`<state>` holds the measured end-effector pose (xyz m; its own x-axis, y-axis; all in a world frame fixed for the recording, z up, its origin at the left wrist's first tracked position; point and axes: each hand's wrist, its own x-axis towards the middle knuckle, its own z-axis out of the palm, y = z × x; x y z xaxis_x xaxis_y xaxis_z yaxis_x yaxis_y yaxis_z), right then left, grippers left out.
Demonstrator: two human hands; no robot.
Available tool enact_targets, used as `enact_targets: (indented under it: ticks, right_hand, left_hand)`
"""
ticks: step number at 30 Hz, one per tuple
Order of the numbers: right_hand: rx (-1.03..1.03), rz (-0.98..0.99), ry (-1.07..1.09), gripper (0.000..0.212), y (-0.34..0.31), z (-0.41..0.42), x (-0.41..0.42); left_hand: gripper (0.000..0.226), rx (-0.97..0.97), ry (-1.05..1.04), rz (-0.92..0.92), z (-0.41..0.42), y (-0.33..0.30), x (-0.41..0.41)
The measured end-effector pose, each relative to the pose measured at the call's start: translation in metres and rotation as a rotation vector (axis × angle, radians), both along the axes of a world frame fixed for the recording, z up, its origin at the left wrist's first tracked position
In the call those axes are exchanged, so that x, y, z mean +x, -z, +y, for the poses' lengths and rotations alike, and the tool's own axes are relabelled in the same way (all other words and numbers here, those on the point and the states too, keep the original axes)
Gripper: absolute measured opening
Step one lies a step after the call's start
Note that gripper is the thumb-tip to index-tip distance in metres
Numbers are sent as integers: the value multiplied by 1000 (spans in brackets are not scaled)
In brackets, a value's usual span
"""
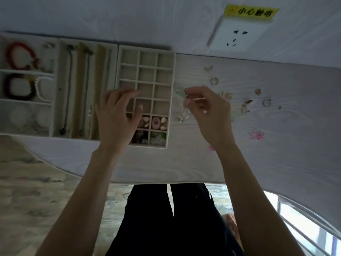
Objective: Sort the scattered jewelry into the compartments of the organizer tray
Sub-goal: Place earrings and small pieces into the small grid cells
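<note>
Jewelry (185, 115), a clear dangling piece, hangs pinched in the right hand (208, 109); left hand (118, 115) hovers loosely spread over the tray (170, 100).

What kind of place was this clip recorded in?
Probably a room in a home or a small workspace, though that is uncertain: a white table stands against a wall with a socket under a yellow warning label, and a stone-patterned floor shows below.

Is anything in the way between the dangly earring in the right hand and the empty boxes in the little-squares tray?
Nothing visible blocks it. The right hand pinches the dangly earring just beside the grid tray, whose empty squares lie open. The left hand hovers over the tray's left side only.
</note>
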<state>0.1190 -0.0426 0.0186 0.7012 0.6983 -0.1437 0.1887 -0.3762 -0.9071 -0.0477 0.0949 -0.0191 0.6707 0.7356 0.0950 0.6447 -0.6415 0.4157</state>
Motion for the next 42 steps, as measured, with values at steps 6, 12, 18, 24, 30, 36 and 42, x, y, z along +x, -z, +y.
enact_targets:
  ticks: [6, 12, 18, 24, 30, 36, 42]
  right_hand:
    - [-6, -341, -61, 11, 10, 50, -13]
    - [-239, -661, -107, 12, 24, 86, -3]
    - [-431, -717, -179, 19, 29, 101, 1]
    - [-345, -738, 4, 9, 21, 90, 3]
    - [-558, -677, -129, 20, 12, 102, 7]
    - [-692, -672, -118, 28, 24, 117, 9]
    - [-589, -528, 55, 26, 27, 114, -2]
  left_hand:
    - [32, -6, 60, -14, 19, -4, 2]
    - [48, -51, 156, 24, 39, -1, 18]
    - [58, -97, 213, 57, 49, 7, 13]
    - [53, -92, 253, 35, 51, 9, 14]
    - [49, -100, 253, 69, 53, 7, 16]
    - [51, -111, 253, 49, 53, 6, 17]
    - [49, -110, 247, 31, 52, 6, 15]
